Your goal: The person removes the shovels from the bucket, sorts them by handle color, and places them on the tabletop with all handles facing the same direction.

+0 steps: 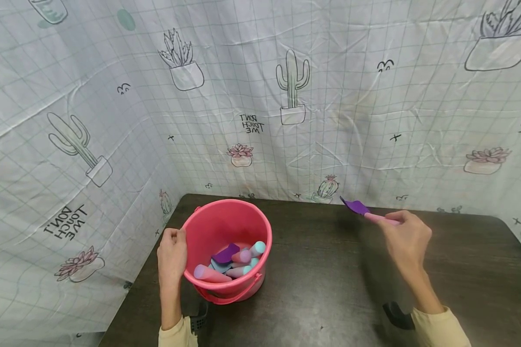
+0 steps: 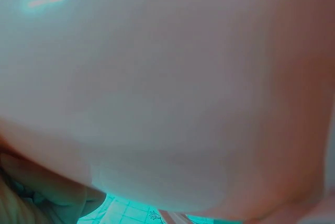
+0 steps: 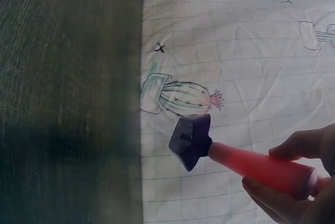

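Observation:
A pink bucket point(image 1: 226, 226) stands on the dark wooden table point(image 1: 330, 279) at the left. Inside it lie several small toy tools point(image 1: 234, 262) with pink and teal handles and purple or blue heads. My left hand point(image 1: 171, 250) grips the bucket's left rim. The left wrist view is filled by the blurred pink bucket wall point(image 2: 157, 88). My right hand point(image 1: 405, 238) is raised over the table's right part and holds a toy spatula point(image 1: 366, 212) by its pink handle point(image 3: 261, 167), its purple head point(image 3: 189, 139) pointing toward the back curtain.
A white grid-patterned curtain point(image 1: 286, 96) with cactus drawings hangs behind the table and along its left side. The table's back edge meets it. Black wrist straps point(image 1: 397, 315) show near both sleeves.

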